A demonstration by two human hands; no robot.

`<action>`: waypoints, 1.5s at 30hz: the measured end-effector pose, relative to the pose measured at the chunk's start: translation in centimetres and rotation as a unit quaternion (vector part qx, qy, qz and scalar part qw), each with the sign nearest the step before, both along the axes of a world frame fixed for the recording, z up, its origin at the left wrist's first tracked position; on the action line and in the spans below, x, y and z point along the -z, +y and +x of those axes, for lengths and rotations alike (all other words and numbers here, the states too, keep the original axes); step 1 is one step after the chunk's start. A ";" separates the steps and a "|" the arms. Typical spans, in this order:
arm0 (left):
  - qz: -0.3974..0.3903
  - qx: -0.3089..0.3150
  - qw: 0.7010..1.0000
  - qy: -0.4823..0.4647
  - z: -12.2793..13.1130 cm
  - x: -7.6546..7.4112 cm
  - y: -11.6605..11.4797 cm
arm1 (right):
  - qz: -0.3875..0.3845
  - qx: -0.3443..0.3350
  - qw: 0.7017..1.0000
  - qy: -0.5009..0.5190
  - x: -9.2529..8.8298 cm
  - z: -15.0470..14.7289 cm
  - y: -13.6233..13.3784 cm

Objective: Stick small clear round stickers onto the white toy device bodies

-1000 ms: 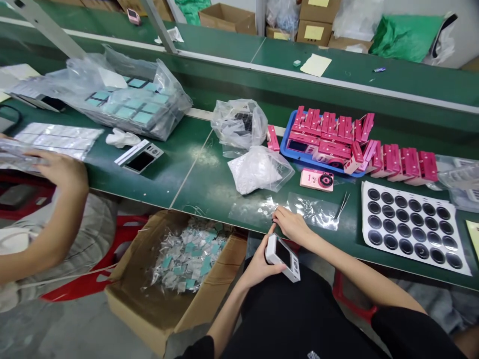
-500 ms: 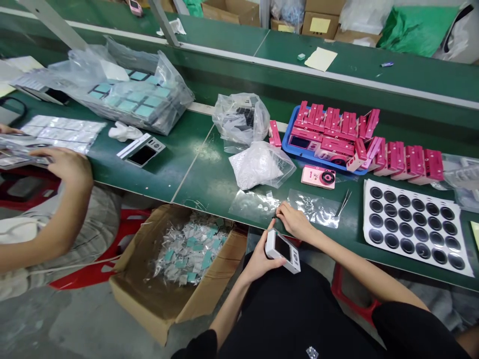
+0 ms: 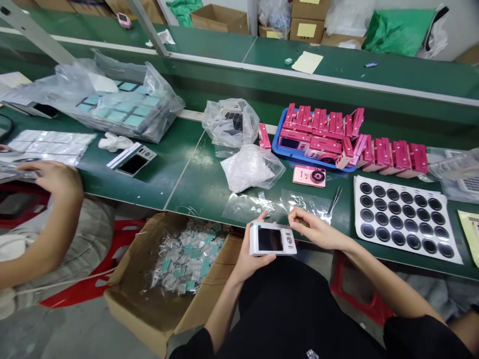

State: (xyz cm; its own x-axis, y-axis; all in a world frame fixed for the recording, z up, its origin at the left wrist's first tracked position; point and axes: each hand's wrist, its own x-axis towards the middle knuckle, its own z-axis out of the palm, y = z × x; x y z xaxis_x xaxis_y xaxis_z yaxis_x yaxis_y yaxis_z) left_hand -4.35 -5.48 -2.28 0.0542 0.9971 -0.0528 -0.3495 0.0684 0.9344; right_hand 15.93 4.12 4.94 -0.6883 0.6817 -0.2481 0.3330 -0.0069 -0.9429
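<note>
My left hand (image 3: 245,257) is wrapped round a white camera (image 3: 272,239), its dark screen facing up and a small dark piece near the index fingertip. Just right of the camera, my right hand (image 3: 312,227) is closed, thumb and fingers pinched together; whatever is between them is too small to make out. Beyond the hands, clear plastic sheets (image 3: 299,202) with small bits lie near the table's edge, with tweezers (image 3: 336,199) at their right. A pink camera (image 3: 309,176) lies flat behind them.
A blue tray (image 3: 276,144) holds pink cameras, with several more in a row at its right. A sheet of black round stickers (image 3: 407,217) lies at right. An open carton (image 3: 138,299) of scraps stands below the table. At left, a co-worker's hand (image 3: 60,179) works beside another white camera (image 3: 133,162).
The white camera in my left hand has turned level, its screen now more squarely in view. My right hand has moved off its corner to the right. The whole view has shifted slightly.
</note>
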 end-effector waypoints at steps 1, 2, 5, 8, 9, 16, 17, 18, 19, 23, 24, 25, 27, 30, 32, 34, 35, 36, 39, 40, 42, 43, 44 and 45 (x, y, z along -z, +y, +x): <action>0.008 -0.001 1.000 -0.010 0.0 -0.5 0.3 | 0.011 -0.009 1.000 -0.013 -0.7 0.5 -0.2; 0.017 0.002 1.000 -0.017 0.0 -0.9 0.5 | 0.025 -0.016 0.999 -0.026 -1.3 1.0 -0.3; 0.043 0.027 0.999 -0.018 0.0 -2.0 1.0 | 0.063 -0.031 0.996 -0.056 -2.8 1.9 -0.8; 0.071 0.054 0.996 -0.015 0.3 -2.5 1.2 | 0.078 -0.036 0.994 -0.074 -3.8 2.3 -1.1; 0.078 0.060 0.995 -0.020 0.5 -2.6 1.2 | 0.080 -0.035 0.993 -0.079 -4.0 2.4 -1.2; 0.087 0.082 0.992 -0.048 1.0 -3.1 0.9 | 0.078 -0.048 0.992 -0.086 -4.2 2.6 -1.6; 0.090 0.081 0.992 -0.045 1.0 -3.2 0.8 | 0.075 -0.047 0.992 -0.085 -4.2 2.6 -1.6; 0.093 0.081 0.992 -0.042 1.0 -3.2 0.8 | 0.072 -0.047 0.993 -0.083 -4.2 2.6 -1.6; 0.095 0.080 0.992 -0.038 1.0 -3.3 0.7 | 0.067 -0.047 0.993 -0.082 -4.2 2.6 -1.6; 0.110 0.078 0.990 -0.031 1.0 -3.5 0.7 | 0.053 -0.045 0.994 -0.080 -4.3 2.5 -1.7; 0.112 0.078 0.990 -0.030 1.1 -3.5 0.7 | 0.052 -0.043 0.994 -0.081 -4.3 2.5 -1.7; 0.112 0.078 0.990 -0.031 1.1 -3.5 0.7 | 0.051 -0.041 0.994 -0.083 -4.4 2.5 -1.8; 0.106 0.079 0.991 -0.031 1.2 -3.5 0.7 | 0.054 -0.034 0.994 -0.089 -4.4 2.5 -1.9; 0.097 0.079 0.992 -0.034 1.3 -3.5 0.8 | 0.067 -0.019 0.992 -0.102 -4.3 2.5 -2.2; 0.097 0.077 0.992 -0.037 1.4 -3.6 0.8 | 0.079 -0.008 0.992 -0.103 -4.3 2.6 -2.4; 0.100 0.074 0.991 -0.039 1.5 -3.6 0.9 | 0.090 0.004 0.991 -0.095 -4.2 2.6 -2.6; 0.103 0.071 0.991 -0.040 1.5 -3.6 0.9 | 0.097 0.009 0.991 -0.090 -4.2 2.7 -2.6; 0.106 0.069 0.991 -0.042 1.5 -3.7 1.0 | 0.104 0.012 0.991 -0.086 -4.2 2.7 -2.7; 0.113 0.068 0.990 -0.045 1.6 -3.9 1.0 | 0.132 0.017 0.988 -0.077 -4.3 3.0 -2.9; 0.114 0.070 0.990 -0.045 1.7 -3.9 1.0 | 0.141 0.019 0.987 -0.074 -4.3 3.0 -3.0; 0.112 0.070 0.990 -0.046 1.7 -4.0 1.0 | 0.158 0.026 0.985 -0.068 -4.3 3.1 -3.1; 0.110 0.069 0.990 -0.048 1.7 -4.0 1.0 | 0.165 0.030 0.984 -0.065 -4.3 3.1 -3.1; 0.108 0.066 0.991 -0.050 1.7 -4.0 0.9 | 0.172 0.034 0.983 -0.063 -4.2 3.1 -3.1; 0.106 0.065 0.991 -0.053 1.7 -4.0 0.9 | 0.178 0.036 0.981 -0.062 -4.2 3.1 -3.1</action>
State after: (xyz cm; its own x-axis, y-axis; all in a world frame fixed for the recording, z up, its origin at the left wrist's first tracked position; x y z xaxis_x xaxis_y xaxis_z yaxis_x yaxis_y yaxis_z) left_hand -2.63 -4.60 1.75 0.1770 0.9696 0.1691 -0.4469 -0.0739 0.8915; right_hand 19.04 0.98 9.18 -0.6144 0.7864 -0.0637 0.4555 0.2876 -0.8425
